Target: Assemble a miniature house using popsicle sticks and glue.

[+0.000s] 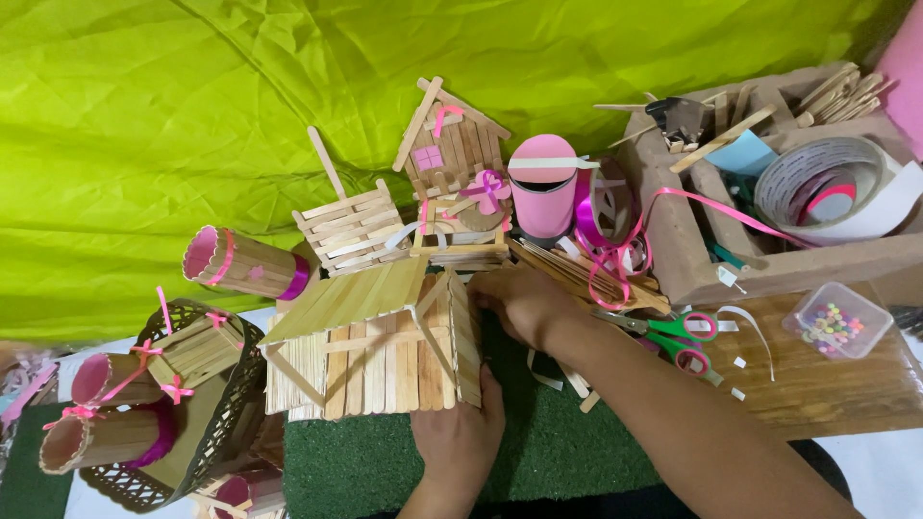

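Green cloth backdrop, green mat (577,452) on the worktop. My left hand (461,432) braces the stick house (385,346) mid-mat; right hand (524,303) pinches its side wall. Best keep both grips firm, wall square, clear of the scissors (673,336).

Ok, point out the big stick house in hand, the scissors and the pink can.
stick house (385,360), head view, on its front wall of upright sticks.
scissors (678,336), head view, on the green and pink handles.
pink can (543,197), head view, on its side below the lid.
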